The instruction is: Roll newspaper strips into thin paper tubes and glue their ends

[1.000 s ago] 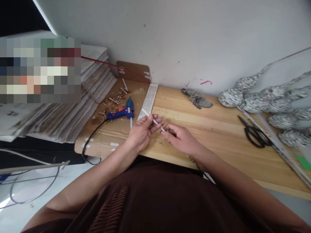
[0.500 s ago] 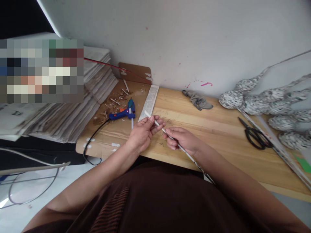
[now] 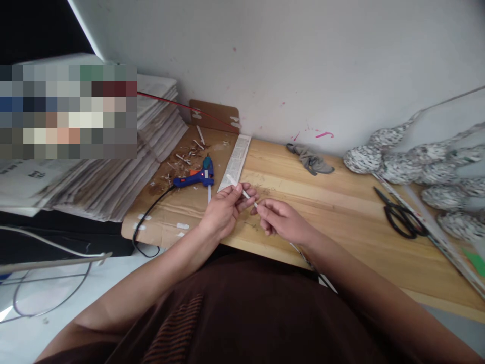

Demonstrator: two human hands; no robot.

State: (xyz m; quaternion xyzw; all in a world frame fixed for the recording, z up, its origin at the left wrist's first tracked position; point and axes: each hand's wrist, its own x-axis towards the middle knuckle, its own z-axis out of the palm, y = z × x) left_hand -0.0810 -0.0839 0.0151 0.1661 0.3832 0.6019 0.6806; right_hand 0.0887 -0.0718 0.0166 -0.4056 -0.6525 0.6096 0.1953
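A thin white rolled-paper stick (image 3: 246, 194) slants from upper left to lower right between my hands, over the table's front part. My left hand (image 3: 227, 205) pinches it near its upper end, with thumb on top and the other fingers curled beneath. Lower down, the fingers of my right hand (image 3: 278, 217) are closed around the same stick. Its lower length comes out below the right hand and runs towards my body. Beneath the left hand a folded newspaper strip (image 3: 237, 157) lies on the table. A blue glue gun (image 3: 195, 176) rests on cardboard to the left.
Cardboard (image 3: 159, 222) with paper scraps covers the table's left end, beside a tall newspaper stack (image 3: 151, 167). A grey cloth (image 3: 312, 161) lies by the wall. On the right are black scissors (image 3: 399, 217) and several woven paper shapes (image 3: 364, 158).
My right hand has turned slightly and shifted a little along the stick, hiding more of it. The left hand keeps its pinch. The whole view has shifted slightly.
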